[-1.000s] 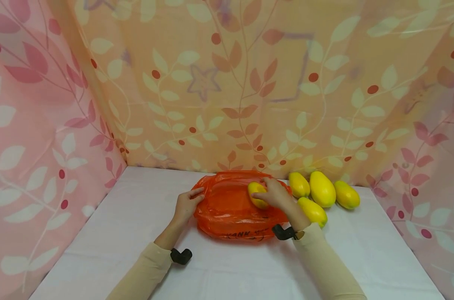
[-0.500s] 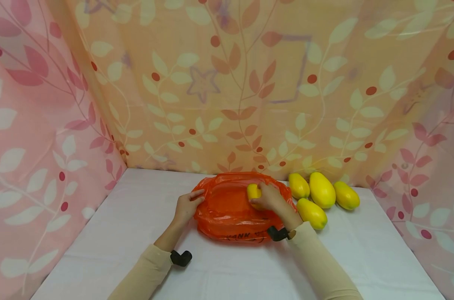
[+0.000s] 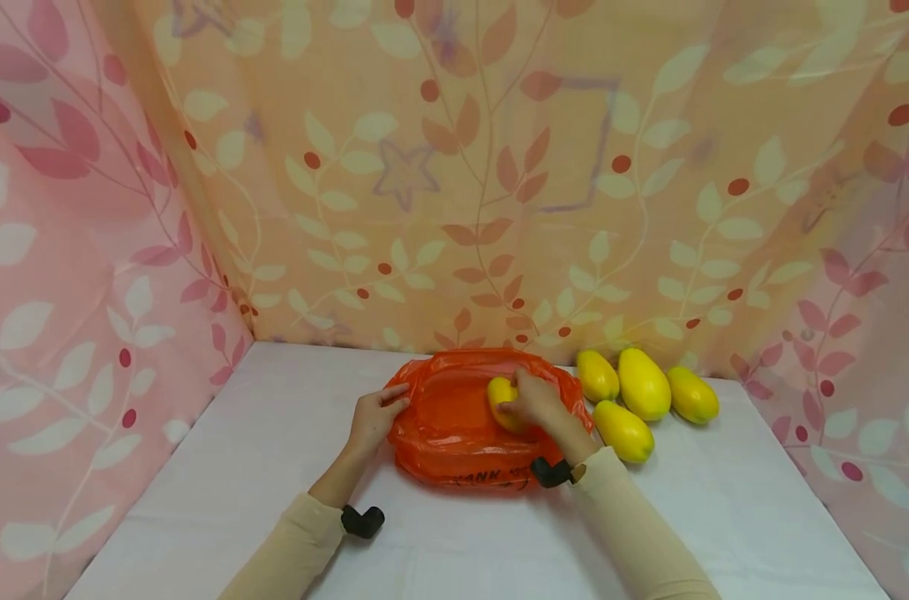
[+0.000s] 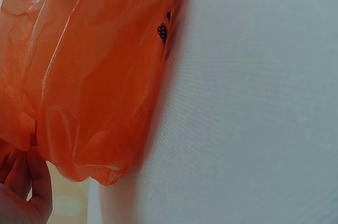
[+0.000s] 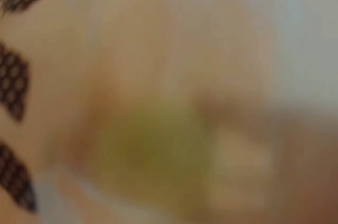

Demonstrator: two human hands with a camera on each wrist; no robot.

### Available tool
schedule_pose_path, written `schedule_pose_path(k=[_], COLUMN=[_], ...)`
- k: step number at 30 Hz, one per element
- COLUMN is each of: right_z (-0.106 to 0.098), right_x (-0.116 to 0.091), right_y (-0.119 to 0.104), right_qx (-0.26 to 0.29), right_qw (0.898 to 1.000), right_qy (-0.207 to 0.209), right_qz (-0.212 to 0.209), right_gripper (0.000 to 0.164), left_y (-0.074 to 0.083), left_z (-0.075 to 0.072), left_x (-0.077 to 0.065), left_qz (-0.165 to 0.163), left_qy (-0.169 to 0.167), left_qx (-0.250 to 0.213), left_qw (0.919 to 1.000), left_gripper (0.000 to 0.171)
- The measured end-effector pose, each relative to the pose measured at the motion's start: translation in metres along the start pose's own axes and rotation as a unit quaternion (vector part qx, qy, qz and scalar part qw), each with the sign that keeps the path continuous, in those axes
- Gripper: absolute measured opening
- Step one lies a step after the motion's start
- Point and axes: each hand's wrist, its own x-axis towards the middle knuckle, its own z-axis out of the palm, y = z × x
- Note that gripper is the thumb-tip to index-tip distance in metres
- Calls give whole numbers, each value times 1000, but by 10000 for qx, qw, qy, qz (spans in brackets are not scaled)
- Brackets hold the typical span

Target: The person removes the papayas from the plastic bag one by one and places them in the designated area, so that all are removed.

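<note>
An orange plastic bag point(image 3: 454, 417) with dark lettering on its front lies wide-mouthed on the table. My left hand point(image 3: 373, 417) pinches the bag's left rim between thumb and fingers; the left wrist view shows that hand point(image 4: 29, 189) at the bag's edge point(image 4: 100, 97). Inside the mouth, toward its right side, my right hand point(image 3: 538, 402) grips a yellow mango point(image 3: 502, 402) from the right. Part of the mango is hidden behind the fingers. In the right wrist view the mango point(image 5: 150, 155) is only a yellow-green blur.
Several more yellow mangoes lie just right of the bag: one at the back point(image 3: 596, 377), a large one point(image 3: 644, 385), one farther right point(image 3: 694, 395) and one nearer point(image 3: 624, 432). Patterned cloth walls point(image 3: 454, 167) enclose the white table point(image 3: 454, 550) behind and at the sides.
My right hand has carried the mango slightly left and lower within the bag's mouth, its grip on it shifting. The left hand stays on the rim.
</note>
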Motion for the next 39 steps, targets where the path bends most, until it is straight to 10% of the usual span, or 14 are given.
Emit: schedule_pose_path(k=[39], right_z=[6], right_x=[-1], right_y=[3], right_qx=[309], right_qw=[9989], right_qy=[-276], right_qz=[229], right_gripper=[72], left_y=[-1], left_z=[0], left_x=[6], left_qz=[-47], left_qy=[-199], left_qx=[68], left_qw=[9998], left_gripper=[36])
